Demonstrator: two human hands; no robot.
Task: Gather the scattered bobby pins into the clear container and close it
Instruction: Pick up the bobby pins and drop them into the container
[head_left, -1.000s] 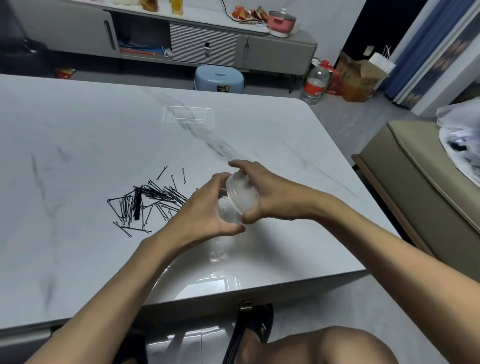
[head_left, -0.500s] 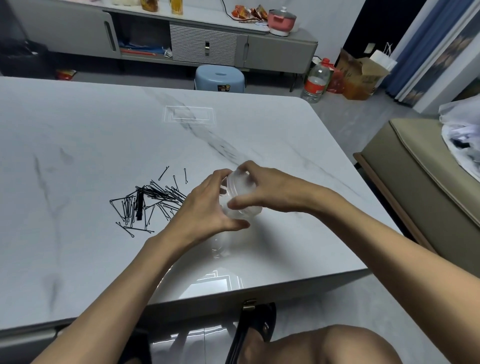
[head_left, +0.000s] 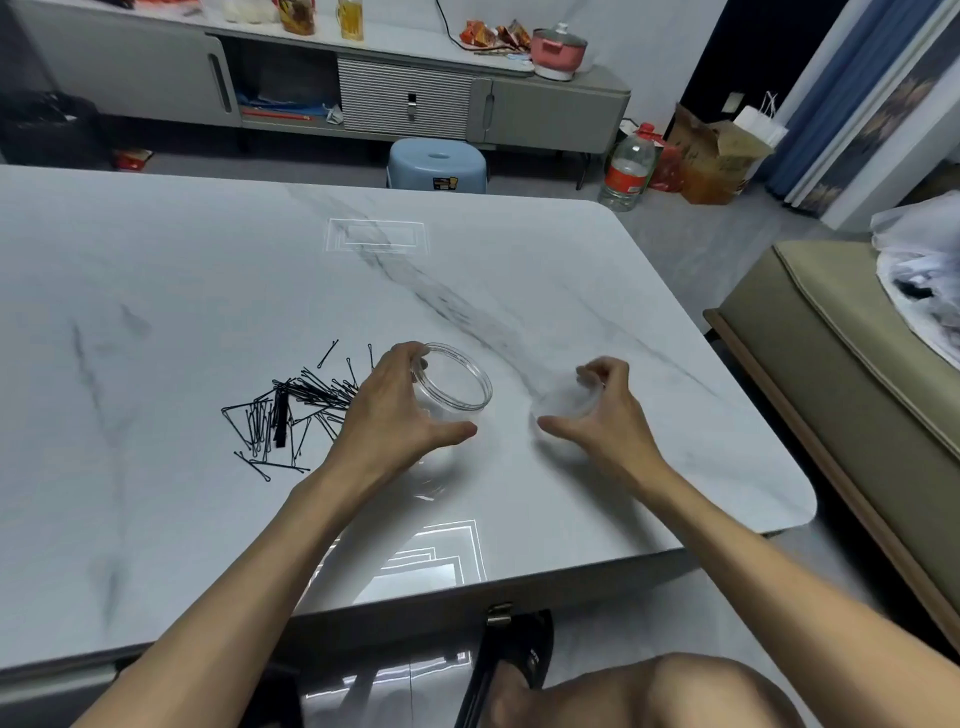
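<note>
A clear round container (head_left: 457, 384) stands open on the marble table (head_left: 156, 291), its mouth facing up. My left hand (head_left: 395, 415) curls around its left side, fingers on the rim and thumb near its base. The clear lid (head_left: 566, 402) is in my right hand (head_left: 602, 415), low over the table to the right of the container; it looks blurred. A loose heap of black bobby pins (head_left: 291, 410) lies on the table just left of my left hand, with a few strays at its edges.
The table's near edge and rounded right corner (head_left: 795, 499) are close to my arms. A beige sofa (head_left: 857, 395) stands to the right. A blue stool (head_left: 439, 163) and a grey cabinet (head_left: 395, 88) are beyond the far edge.
The lid has come off the container. My right hand carried it to the right, while my left hand set the open container down on the table.
</note>
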